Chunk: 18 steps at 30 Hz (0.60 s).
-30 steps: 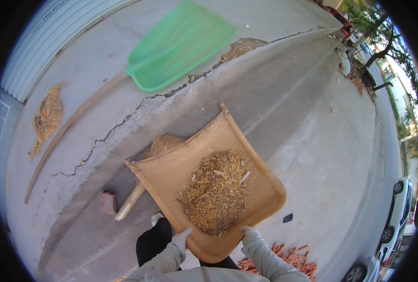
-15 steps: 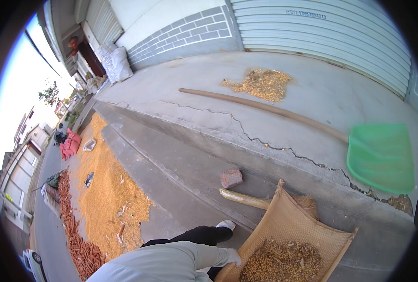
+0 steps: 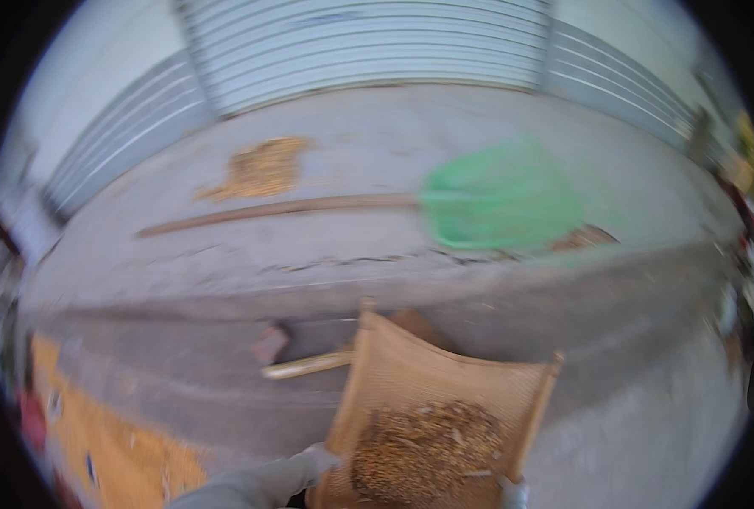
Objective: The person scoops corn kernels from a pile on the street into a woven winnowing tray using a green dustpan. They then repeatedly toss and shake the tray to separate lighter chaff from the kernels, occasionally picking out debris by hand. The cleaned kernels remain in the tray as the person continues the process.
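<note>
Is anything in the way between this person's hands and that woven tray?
Nothing visible: the left hand grips the left edge of the woven tray directly. The right hand is at the right edge, blurred and partly cut off.

soft daylight, motion-smeared green shovel, bowed shutter, blackened corners

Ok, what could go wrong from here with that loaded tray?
Grain could slide off the far edge of the tray if it tips forward. The broom handle and brick, lying ahead to the left, might trip a step that way. The right hand is mostly cut off by the picture's lower edge, so a weak grip there could go unnoticed.
</note>
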### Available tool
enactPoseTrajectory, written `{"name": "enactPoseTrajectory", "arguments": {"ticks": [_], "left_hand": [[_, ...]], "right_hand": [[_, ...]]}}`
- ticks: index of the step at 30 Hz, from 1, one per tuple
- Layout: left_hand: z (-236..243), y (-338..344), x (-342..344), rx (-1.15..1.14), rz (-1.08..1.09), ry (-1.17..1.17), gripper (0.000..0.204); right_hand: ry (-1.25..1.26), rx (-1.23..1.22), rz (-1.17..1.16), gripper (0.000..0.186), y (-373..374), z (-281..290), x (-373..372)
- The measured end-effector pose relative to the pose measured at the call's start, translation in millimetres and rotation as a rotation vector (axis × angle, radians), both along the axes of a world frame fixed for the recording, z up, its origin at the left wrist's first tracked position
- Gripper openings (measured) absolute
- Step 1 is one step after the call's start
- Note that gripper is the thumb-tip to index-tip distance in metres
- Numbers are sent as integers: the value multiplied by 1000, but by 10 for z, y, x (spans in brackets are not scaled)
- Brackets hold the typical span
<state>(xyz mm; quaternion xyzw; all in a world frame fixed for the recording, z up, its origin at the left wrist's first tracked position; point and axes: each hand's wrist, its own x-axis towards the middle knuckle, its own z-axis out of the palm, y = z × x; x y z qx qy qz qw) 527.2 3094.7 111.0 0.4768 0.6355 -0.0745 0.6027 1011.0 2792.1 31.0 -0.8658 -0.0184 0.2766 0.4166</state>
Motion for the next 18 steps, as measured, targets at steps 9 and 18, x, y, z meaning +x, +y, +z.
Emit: {"name": "enactPoseTrajectory", "arguments": {"ticks": [9,18], "left_hand": [[-471,1262,-196,126,-307,-136,54],[-2139,1952,622,45,-386,-346,55]], "right_hand": [[92,-248,-106,54,-385,1058,-1457],[-216,-212,-566,54,-158,203,-2883]]}}
